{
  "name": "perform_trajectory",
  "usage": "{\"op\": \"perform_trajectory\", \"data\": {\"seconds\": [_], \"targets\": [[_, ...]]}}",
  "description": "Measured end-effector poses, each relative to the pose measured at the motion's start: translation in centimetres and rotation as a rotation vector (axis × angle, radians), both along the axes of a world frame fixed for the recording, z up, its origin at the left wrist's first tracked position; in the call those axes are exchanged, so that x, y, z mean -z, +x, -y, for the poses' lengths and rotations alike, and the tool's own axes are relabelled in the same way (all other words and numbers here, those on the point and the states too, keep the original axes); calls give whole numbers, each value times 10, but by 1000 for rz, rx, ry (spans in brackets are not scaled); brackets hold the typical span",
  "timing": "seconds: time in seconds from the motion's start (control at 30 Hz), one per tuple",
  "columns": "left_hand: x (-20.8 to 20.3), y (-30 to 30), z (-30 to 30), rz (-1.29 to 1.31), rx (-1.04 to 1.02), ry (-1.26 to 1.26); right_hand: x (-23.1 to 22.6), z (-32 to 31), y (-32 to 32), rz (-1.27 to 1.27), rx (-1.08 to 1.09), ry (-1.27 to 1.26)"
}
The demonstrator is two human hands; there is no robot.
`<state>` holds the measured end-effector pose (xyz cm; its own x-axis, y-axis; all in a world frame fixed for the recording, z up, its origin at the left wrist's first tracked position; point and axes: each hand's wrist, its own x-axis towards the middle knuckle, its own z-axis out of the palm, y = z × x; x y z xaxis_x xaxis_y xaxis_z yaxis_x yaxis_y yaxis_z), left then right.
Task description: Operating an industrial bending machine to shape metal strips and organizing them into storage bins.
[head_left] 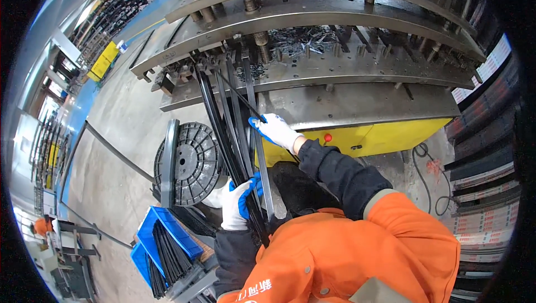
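Observation:
My left hand [237,204], in a white and blue glove, is closed around a bundle of long black metal strips [219,121] close to my body. The strips slope away from me, and their far ends lie among the tooling of a large steel press [346,71]. My right hand [278,131], gloved the same way, is closed on the near end of a thin dark bar [241,97] that crosses over the strips toward the press. Between my hands runs a lighter grey grooved strip [260,158]. The fingertips of both hands are partly hidden.
Metal scraps [312,40] lie on the press bed. Its yellow base [385,138] carries a red button [328,137]. At left stand a black spool [192,158] and a blue bin [146,230] holding black strips. Stacked long stock [486,213] lines the right; a cable [427,177] coils on the floor.

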<state>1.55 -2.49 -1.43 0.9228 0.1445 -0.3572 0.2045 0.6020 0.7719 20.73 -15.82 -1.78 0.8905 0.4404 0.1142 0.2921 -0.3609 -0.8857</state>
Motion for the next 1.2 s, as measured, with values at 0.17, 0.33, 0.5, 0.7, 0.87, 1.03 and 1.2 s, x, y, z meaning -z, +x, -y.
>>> {"op": "perform_trajectory", "data": {"seconds": [0.17,0.33,0.5,0.7,0.87,1.03,1.2], "targets": [[0,4,6,-47,-26,-13,1,0,13,-148,-44,26],[-8,4,10,-22,-18,-14,-4,-1,8,-228,23,159],[2,1,-1,-7,11,129,1,-7,6,-182,1,117],[-1,-2,1,-46,60,66,2,-3,6,-263,21,197],[-14,0,7,-54,41,-4,0,-3,19,-210,122,162],[-13,-10,-5,-47,1,168,-27,-21,37,-97,117,188],[-17,-21,-19,-34,-62,226,-37,-19,31,-89,93,66]]}}
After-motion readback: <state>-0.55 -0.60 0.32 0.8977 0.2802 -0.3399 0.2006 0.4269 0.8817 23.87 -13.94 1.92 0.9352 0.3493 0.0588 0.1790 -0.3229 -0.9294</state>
